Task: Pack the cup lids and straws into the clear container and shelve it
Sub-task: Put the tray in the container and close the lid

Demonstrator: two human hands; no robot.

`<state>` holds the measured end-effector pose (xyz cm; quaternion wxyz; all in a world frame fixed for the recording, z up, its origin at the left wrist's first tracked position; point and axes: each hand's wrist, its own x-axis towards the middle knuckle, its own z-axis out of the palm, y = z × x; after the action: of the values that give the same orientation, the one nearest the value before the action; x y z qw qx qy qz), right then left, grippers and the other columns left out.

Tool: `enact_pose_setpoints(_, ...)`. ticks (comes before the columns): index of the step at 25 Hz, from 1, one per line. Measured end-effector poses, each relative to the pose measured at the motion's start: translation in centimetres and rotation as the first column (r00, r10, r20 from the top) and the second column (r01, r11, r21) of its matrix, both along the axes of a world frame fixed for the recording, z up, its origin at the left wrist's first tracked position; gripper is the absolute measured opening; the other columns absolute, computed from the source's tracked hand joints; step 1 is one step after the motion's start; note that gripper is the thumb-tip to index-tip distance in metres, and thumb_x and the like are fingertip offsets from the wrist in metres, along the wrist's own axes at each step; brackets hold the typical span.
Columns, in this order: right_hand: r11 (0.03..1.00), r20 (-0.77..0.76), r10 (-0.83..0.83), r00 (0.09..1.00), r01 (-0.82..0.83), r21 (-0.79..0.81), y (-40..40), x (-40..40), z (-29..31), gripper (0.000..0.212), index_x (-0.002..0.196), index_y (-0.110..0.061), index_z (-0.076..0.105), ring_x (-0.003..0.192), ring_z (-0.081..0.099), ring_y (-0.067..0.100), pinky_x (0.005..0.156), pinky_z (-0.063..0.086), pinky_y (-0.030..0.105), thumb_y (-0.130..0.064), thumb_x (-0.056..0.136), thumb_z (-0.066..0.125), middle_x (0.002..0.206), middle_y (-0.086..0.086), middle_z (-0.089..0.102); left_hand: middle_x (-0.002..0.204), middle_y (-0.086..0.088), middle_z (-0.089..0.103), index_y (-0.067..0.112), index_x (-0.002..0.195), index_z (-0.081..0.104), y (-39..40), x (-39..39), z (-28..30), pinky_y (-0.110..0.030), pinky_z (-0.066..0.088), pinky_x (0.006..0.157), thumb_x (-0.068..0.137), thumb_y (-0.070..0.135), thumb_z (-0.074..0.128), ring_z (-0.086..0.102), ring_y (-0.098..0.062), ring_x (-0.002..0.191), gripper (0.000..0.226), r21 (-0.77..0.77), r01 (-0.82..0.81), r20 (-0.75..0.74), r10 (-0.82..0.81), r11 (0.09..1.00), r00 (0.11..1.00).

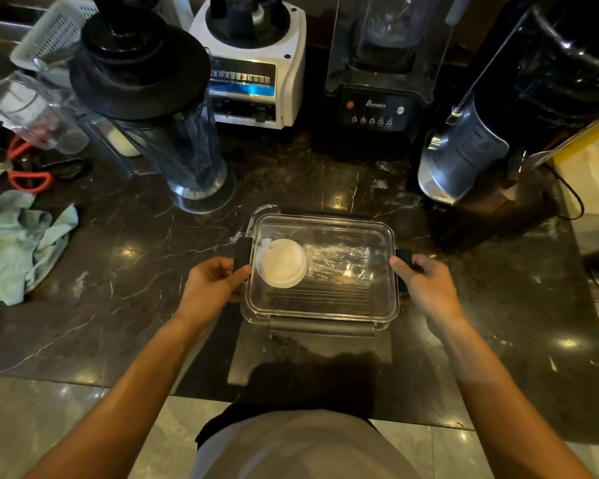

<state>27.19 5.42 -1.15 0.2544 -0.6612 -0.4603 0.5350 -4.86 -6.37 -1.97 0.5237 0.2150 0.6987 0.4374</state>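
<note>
A dark marble counter point(146, 271) with pale veins and glints of overhead light spreads ahead of both hands. Beyond them stand a white blender base point(253, 63), a black blender point(381, 74) and a jug point(159, 108). Far left of the left hand lies a green cloth point(18, 243). Below the wrists runs pale glossy tile floor point(49, 420).

Straws point(339, 261) blurred under glare

Hands point(320, 281) grip container point(322, 312) (lids point(281, 263) inside).
</note>
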Motion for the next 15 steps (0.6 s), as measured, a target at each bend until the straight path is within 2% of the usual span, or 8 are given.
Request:
enact_pose_setpoints(3, 0.997, 0.057, 0.005, 0.998, -0.009, 0.073, -0.5, -0.1, -0.1, 0.034, 0.093, 0.009, 0.064, 0.053, 0.067, 0.004, 0.044, 0.049, 0.015, -0.023, 0.103, 0.062, 0.078, 0.017, 0.069, 0.095, -0.020, 0.074, 0.007, 0.087, 0.064, -0.8, -0.3, 0.1, -0.035, 0.063, 0.077, 0.093, 0.008, 0.071, 0.075, -0.035, 0.094, 0.009, -0.010, -0.041, 0.030, 0.041, 0.999, 0.999)
enact_pose_setpoints(5, 0.998, 0.093, 0.025, 0.995, -0.031, 0.062, -0.8, 0.0, -0.7, 0.040, 0.092, 0.013, 0.060, 0.049, 0.065, 0.006, 0.043, 0.049, 0.017, -0.025, 0.103, 0.062, 0.076, 0.022, 0.065, 0.097, -0.019, 0.074, 0.007, 0.091, 0.064, -1.1, -0.2, 0.2, -0.033, 0.063, 0.076, 0.092, 0.011, 0.072, 0.075, -0.029, 0.091, 0.009, -0.024, -0.015, -0.040, 0.014, 1.000, 0.999)
enact_pose_setpoints(7, 0.997, 0.127, 0.033, 0.991, -0.042, 0.066, -0.9, -0.2, -1.1, 0.041, 0.092, 0.010, 0.061, 0.056, 0.071, 0.017, 0.043, 0.051, 0.021, -0.029, 0.102, 0.064, 0.080, 0.026, 0.069, 0.099, -0.012, 0.074, 0.013, 0.099, 0.066, -0.8, -0.3, 0.6, -0.034, 0.060, 0.078, 0.090, 0.013, 0.075, 0.073, -0.023, 0.091, 0.012, -0.036, 0.030, -0.144, -0.035, 0.999, 0.989)
enact_pose_setpoints(8, 0.997, 0.135, 0.035, 0.990, -0.043, 0.057, -1.0, -0.2, -1.3, 0.040, 0.094, 0.008, 0.062, 0.060, 0.073, 0.021, 0.044, 0.052, 0.022, -0.031, 0.101, 0.064, 0.083, 0.025, 0.071, 0.103, -0.007, 0.073, 0.016, 0.107, 0.066, -0.3, -0.5, 0.8, -0.031, 0.059, 0.077, 0.090, 0.014, 0.075, 0.072, -0.020, 0.093, 0.020, -0.038, 0.035, -0.152, -0.040, 0.999, 0.988)
enact_pose_setpoints(10, 0.999, 0.111, 0.025, 0.994, -0.028, 0.028, -1.2, -0.3, -1.1, 0.036, 0.100, 0.005, 0.064, 0.061, 0.074, 0.018, 0.047, 0.053, 0.022, -0.031, 0.102, 0.063, 0.088, 0.021, 0.074, 0.108, -0.002, 0.072, 0.017, 0.120, 0.066, 1.5, -0.4, 1.5, -0.025, 0.060, 0.075, 0.092, 0.021, 0.074, 0.072, -0.016, 0.096, 0.029, -0.019, 0.040, -0.106, -0.042, 0.999, 0.993)
enact_pose_setpoints(12, 0.999, 0.082, 0.035, 0.996, -0.037, 0.015, -1.0, -0.5, -0.6, 0.032, 0.103, -0.002, 0.067, 0.070, 0.076, 0.016, 0.052, 0.056, 0.024, -0.033, 0.101, 0.064, 0.093, 0.016, 0.077, 0.108, 0.000, 0.073, 0.018, 0.118, 0.071, 4.1, -0.3, 1.3, -0.034, 0.061, 0.087, 0.094, 0.037, 0.071, 0.071, -0.018, 0.100, 0.031, -0.029, 0.060, -0.143, -0.063, 0.998, 0.988)
enact_pose_setpoints(13, 0.999, 0.080, 0.035, 0.996, -0.036, 0.009, -0.6, -0.6, -0.6, 0.031, 0.103, -0.008, 0.069, 0.079, 0.077, 0.018, 0.058, 0.060, 0.028, -0.038, 0.099, 0.066, 0.096, 0.012, 0.077, 0.109, 0.000, 0.073, 0.018, 0.114, 0.073, 5.5, -0.1, 1.2, -0.041, 0.059, 0.094, 0.093, 0.045, 0.070, 0.070, -0.020, 0.103, 0.034, -0.048, 0.082, -0.157, -0.089, 0.995, 0.984)
enact_pose_setpoints(15, 0.999, 0.083, 0.024, 0.996, -0.022, -0.025, 1.0, -1.2, -0.4, 0.035, 0.101, -0.020, 0.073, 0.091, 0.076, 0.022, 0.079, 0.062, 0.040, -0.053, 0.094, 0.067, 0.097, 0.004, 0.079, 0.110, -0.003, 0.072, 0.017, 0.103, 0.073, 7.8, 0.1, 1.4, -0.042, 0.054, 0.097, 0.094, 0.052, 0.065, 0.068, -0.022, 0.102, 0.037, -0.112, 0.159, -0.156, -0.176, 0.981, 0.972)
